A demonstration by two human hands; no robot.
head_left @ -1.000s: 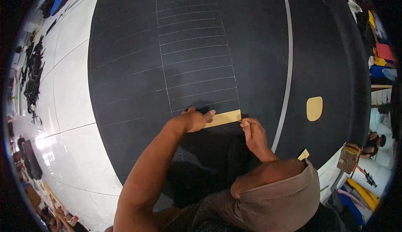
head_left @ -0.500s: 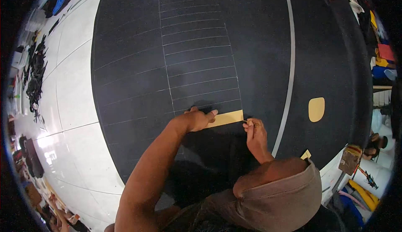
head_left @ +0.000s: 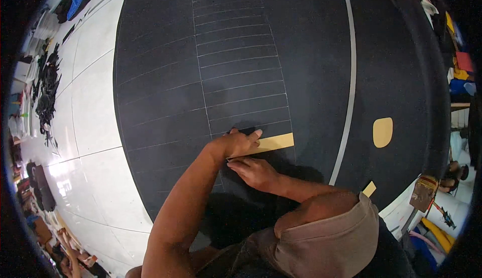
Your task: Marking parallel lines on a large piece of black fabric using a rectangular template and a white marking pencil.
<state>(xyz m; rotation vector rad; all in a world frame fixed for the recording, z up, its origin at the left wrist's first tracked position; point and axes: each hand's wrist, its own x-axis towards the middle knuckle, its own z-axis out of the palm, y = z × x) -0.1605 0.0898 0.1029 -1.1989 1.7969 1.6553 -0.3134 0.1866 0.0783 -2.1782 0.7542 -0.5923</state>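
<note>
A narrow tan card strip [head_left: 276, 143] lies across black fabric [head_left: 321, 77] marked with pale ruled lines. My left hand [head_left: 236, 143] presses the strip down near its left part, thumb and fingers apart. Just below it, my right hand [head_left: 256, 173] is closed in a pinch at the strip's lower left corner. A thin, pencil-like marking stick shows only faintly at its fingertips; most of it is hidden. Several evenly spaced cross lines run between two long lines above the strip.
A long grey strip [head_left: 351, 77] lies on the fabric to the right. Beyond it sit a rounded tan card piece [head_left: 382, 132] and a small tan piece [head_left: 369, 188]. White floor tiles [head_left: 90, 122] border the left, with black scraps [head_left: 47, 92] on them.
My right hand has moved left from the strip's right end to its lower left corner, beside my left hand. My left hand stays on the strip.
</note>
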